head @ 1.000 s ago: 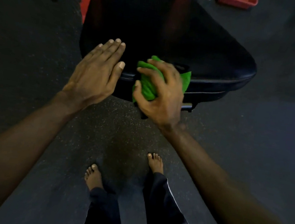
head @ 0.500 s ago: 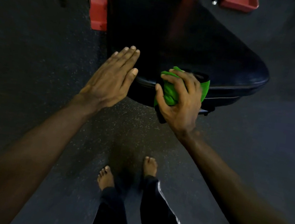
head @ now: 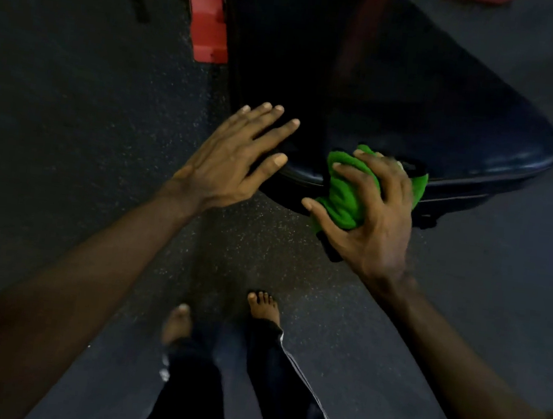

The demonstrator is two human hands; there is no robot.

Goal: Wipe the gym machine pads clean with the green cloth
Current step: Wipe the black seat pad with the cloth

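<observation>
A wide black seat pad (head: 418,98) of the gym machine fills the upper middle of the head view. My right hand (head: 371,213) grips a bunched green cloth (head: 346,193) and presses it against the pad's near rim and front side. My left hand (head: 236,160) lies flat with straight, spread fingers on the pad's near left corner, its thumb along the rim. Part of the cloth is hidden under my right fingers.
Red frame parts (head: 207,19) of the machine stand to the left of the pad, with dark bars beside them. Speckled black rubber floor (head: 72,117) surrounds everything. My bare feet (head: 264,308) stand just below the pad's front edge.
The view has shifted so the pad sits further right and lower. My right hand has slid the cloth along the front rim, and my left fingers have spread apart.
</observation>
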